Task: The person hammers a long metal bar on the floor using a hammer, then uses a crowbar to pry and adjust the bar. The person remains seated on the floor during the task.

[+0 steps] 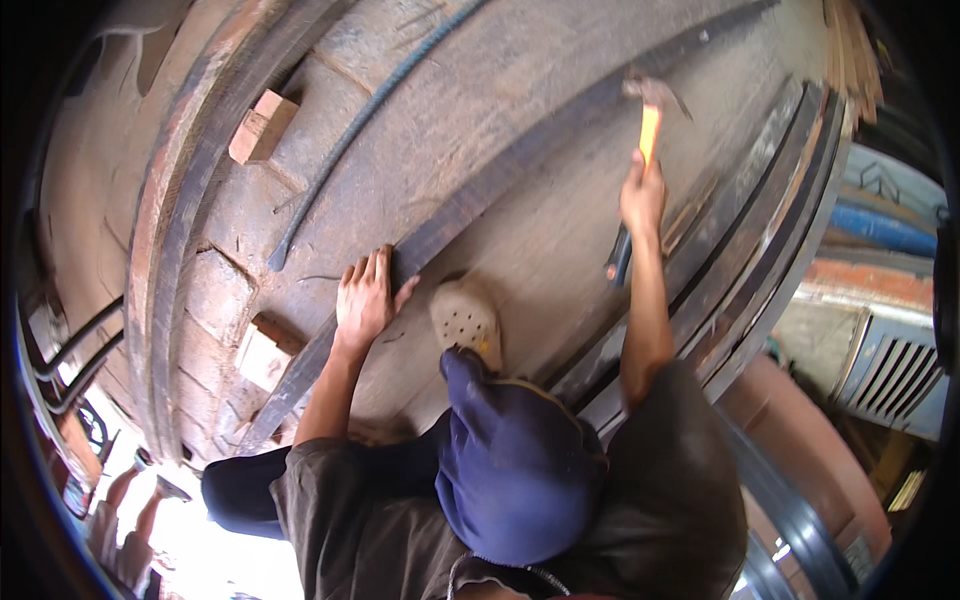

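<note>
Dusty concrete floor [560, 230] fills the view, bent by the lens, with metal rails [770, 240] curving along the right side and a rusty steel band [165, 250] sweeping down the left. A long dark flat bar [520, 170] runs diagonally across the floor, from lower left up toward the top right.

The left hand [365, 295] is pressed flat on that bar about midway along, palm down, fingers stretched out and slightly apart, thumb angled off to the right on the floor side. It grips nothing; it just bears down on the metal.

Over on the right, the right hand [643, 195] is wrapped tight around the yellow handle of a hammer [650, 115], fingers closed on the shaft. The hammer stands up away from the hand, its steel head touching or just above the bar further up the line; I cannot tell whether it makes contact.

Just below that hand a dark blue-handled tool [618, 255] lies on the floor, partly hidden by the forearm. A pale perforated clog [466, 318] sits between the two arms, with a dark blue trouser knee [510, 470] just beneath it.

Left of the bar, a ribbed steel rod [350, 135] lies on the floor, roughly parallel to it. Two wooden blocks show: one [263, 127] near the top left beside the steel band, another [265, 352] lower down, right against the bar's left edge.
</note>
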{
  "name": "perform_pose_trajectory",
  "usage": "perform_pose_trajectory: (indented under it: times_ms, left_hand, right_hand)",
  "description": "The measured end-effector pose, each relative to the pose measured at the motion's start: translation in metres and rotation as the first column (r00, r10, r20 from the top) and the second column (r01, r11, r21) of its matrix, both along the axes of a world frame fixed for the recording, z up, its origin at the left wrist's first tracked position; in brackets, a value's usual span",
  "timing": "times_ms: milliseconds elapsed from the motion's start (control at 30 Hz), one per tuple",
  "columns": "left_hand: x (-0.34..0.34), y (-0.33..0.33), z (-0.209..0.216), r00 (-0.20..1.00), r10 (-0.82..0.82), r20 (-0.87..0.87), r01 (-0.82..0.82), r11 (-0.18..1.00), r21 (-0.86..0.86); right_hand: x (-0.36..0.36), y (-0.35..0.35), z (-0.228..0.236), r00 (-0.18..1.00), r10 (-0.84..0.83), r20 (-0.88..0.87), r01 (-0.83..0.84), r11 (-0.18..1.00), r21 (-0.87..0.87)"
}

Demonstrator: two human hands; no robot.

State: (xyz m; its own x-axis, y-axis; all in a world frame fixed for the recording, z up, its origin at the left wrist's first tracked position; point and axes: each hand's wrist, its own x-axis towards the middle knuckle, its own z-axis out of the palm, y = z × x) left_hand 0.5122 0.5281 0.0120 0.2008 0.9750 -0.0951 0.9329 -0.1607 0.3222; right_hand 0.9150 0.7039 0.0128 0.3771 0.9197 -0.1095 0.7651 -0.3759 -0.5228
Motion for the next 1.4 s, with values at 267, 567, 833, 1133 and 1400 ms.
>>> perform_pose_trajectory:
  times_ms: [267, 567, 833, 1133, 1400]
  left_hand:
    - [0.0, -0.002, 0.005, 0.999, 0.035, 0.01, -0.033, 0.989, -0.141]
    - [0.001, -0.002, 0.001, 1.0, 0.024, 0.009, -0.023, 0.998, -0.055]
    - [0.008, 0.006, 0.002, 0.999, 0.009, 0.038, -0.007, 0.999, -0.037]
    - [0.0, 0.005, 0.005, 0.998, 0.053, 0.031, -0.051, 0.998, -0.035]
    - [0.017, 0.009, 0.004, 0.998, 0.005, 0.057, -0.004, 1.0, -0.009]
  right_hand:
    - [-0.02, 0.019, 0.122, 0.961, -0.052, -0.272, 0.228, 0.706, 0.671]
    - [0.016, 0.005, 0.066, 0.946, 0.12, 0.302, -0.131, 0.991, 0.018]
    - [0.022, 0.08, 0.143, 0.972, -0.002, 0.234, -0.191, 0.57, 0.799]
    - [0.025, 0.046, 0.119, 0.96, 0.125, 0.251, -0.152, 0.984, 0.092]
    - [0.038, 0.034, 0.038, 0.969, 0.103, 0.223, -0.062, 0.981, -0.183]
